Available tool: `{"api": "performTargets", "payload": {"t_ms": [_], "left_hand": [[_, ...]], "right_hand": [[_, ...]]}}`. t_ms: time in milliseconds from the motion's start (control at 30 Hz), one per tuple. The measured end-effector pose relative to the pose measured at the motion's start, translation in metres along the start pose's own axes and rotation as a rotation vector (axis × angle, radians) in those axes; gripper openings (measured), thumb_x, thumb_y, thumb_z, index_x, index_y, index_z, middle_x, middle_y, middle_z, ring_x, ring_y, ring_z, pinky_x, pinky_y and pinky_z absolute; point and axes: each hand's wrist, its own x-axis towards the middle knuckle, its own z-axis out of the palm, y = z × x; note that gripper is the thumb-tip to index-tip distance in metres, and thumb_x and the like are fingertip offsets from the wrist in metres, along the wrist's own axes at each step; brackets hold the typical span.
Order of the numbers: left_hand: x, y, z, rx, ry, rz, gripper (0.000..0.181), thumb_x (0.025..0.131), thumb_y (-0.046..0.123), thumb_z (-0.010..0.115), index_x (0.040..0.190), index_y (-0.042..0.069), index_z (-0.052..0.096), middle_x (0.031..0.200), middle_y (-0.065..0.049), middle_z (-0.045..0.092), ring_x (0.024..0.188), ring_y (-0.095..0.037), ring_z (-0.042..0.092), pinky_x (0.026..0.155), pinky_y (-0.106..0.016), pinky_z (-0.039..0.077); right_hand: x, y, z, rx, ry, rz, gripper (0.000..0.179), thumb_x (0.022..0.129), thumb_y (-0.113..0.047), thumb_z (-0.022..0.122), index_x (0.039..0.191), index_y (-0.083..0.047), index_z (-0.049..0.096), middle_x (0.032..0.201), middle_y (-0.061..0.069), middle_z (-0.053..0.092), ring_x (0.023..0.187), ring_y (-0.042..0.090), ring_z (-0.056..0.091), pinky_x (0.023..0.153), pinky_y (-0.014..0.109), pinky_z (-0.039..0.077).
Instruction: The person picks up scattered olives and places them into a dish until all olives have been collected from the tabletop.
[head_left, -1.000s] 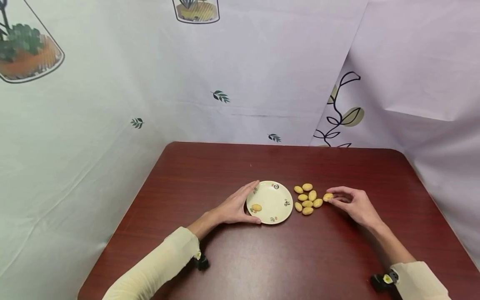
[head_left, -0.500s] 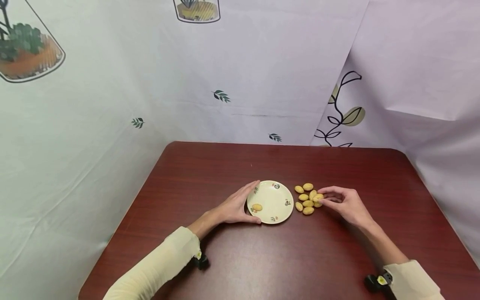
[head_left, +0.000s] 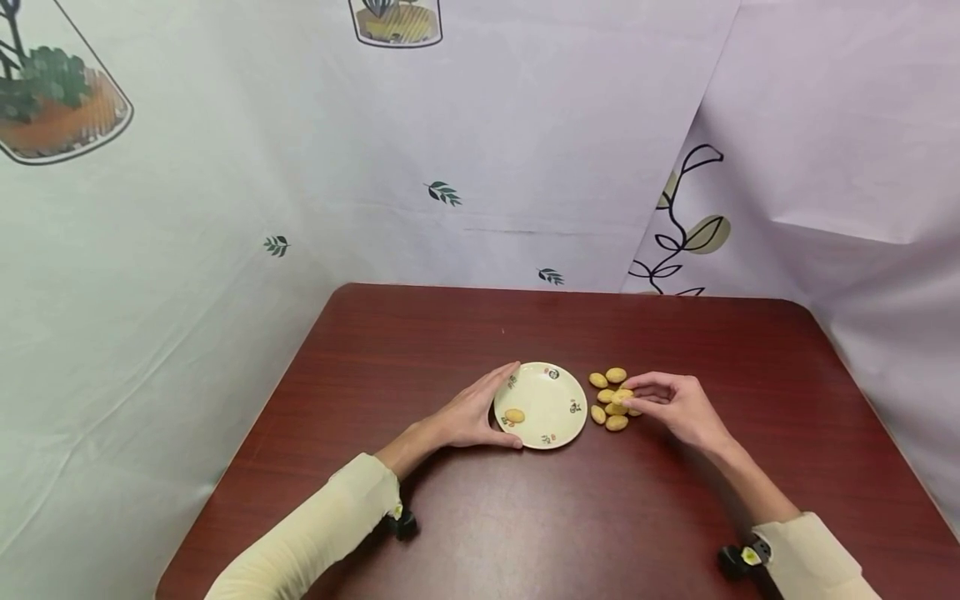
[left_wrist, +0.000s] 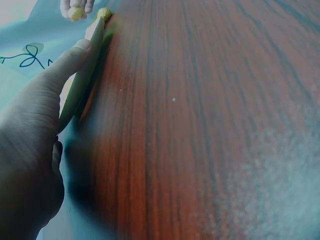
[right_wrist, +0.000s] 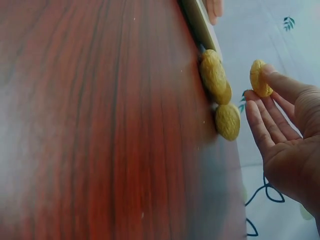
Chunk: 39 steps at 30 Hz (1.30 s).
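Observation:
My left hand (head_left: 472,414) holds a cream plate (head_left: 543,408) by its left side, thumb at the near rim and fingers at the far rim. One small yellow potato (head_left: 514,416) lies on the plate's left part. My right hand (head_left: 678,408) pinches another wrinkled oval potato (right_wrist: 259,78) between thumb and fingertips. In the right wrist view it is held above the tabletop. Under and left of it, several like potatoes (head_left: 617,423) lie in a loose group beside the plate, partly hidden by the right fingers. The left wrist view shows the thumb (left_wrist: 70,60) on the plate's rim.
Everything rests on a dark red wooden table (head_left: 420,333) with rounded far corners. Pale cloth (head_left: 525,125) printed with leaves and plants hangs behind and at the sides. A small black device (head_left: 402,524) is strapped at each wrist.
My right hand has moved left with its potato, from beside the group to over it. The left hand and the plate have stayed in place.

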Motion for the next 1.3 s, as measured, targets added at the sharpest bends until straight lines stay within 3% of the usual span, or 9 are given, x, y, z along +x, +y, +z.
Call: {"api": "performTargets", "payload": {"t_ms": [400, 600, 833, 1067, 1300], "left_hand": [[-0.001, 0.001, 0.001, 0.012, 0.012, 0.001, 0.13, 0.077, 0.054, 0.094, 0.17, 0.005, 0.018, 0.174, -0.01, 0.026, 0.159, -0.021, 0.026, 0.126, -0.045, 0.029], [-0.001, 0.001, 0.0, 0.014, 0.006, -0.003, 0.13, 0.077, 0.055, 0.093, 0.17, 0.005, 0.017, 0.174, -0.009, 0.025, 0.159, -0.021, 0.026, 0.126, -0.044, 0.028], [-0.001, 0.002, -0.001, 0.008, 0.006, -0.008, 0.129, 0.078, 0.055, 0.093, 0.17, 0.007, 0.017, 0.174, -0.007, 0.026, 0.158, -0.02, 0.027, 0.125, -0.044, 0.031], [-0.001, 0.003, -0.002, 0.002, 0.015, 0.004, 0.128, 0.078, 0.053, 0.094, 0.17, 0.006, 0.019, 0.173, -0.009, 0.028, 0.158, -0.024, 0.029, 0.124, -0.047, 0.033], [-0.002, 0.002, -0.001, -0.002, 0.009, -0.001, 0.127, 0.078, 0.053, 0.093, 0.17, 0.007, 0.018, 0.174, -0.008, 0.027, 0.158, -0.023, 0.029, 0.124, -0.046, 0.033]], "right_hand": [[0.015, -0.007, 0.019, 0.015, -0.04, 0.083, 0.032, 0.089, -0.003, 0.086, 0.116, 0.009, 0.075, 0.11, 0.024, 0.077, 0.089, 0.014, 0.078, 0.076, 0.029, 0.063], [0.023, -0.01, 0.031, 0.01, -0.056, 0.064, 0.031, 0.088, -0.003, 0.086, 0.115, 0.01, 0.076, 0.11, 0.024, 0.077, 0.088, 0.013, 0.077, 0.075, 0.028, 0.062], [0.031, -0.013, 0.046, -0.012, -0.085, 0.061, 0.023, 0.087, -0.004, 0.087, 0.109, 0.001, 0.08, 0.097, 0.015, 0.079, 0.082, 0.028, 0.077, 0.069, 0.029, 0.062], [0.036, -0.01, 0.062, -0.026, -0.125, 0.009, 0.022, 0.085, -0.002, 0.088, 0.106, 0.002, 0.081, 0.097, 0.014, 0.079, 0.084, 0.017, 0.077, 0.072, 0.022, 0.06], [0.04, -0.012, 0.08, -0.032, -0.165, -0.04, 0.02, 0.085, -0.001, 0.088, 0.104, 0.002, 0.081, 0.097, 0.015, 0.079, 0.086, 0.02, 0.078, 0.075, 0.022, 0.061]]}}
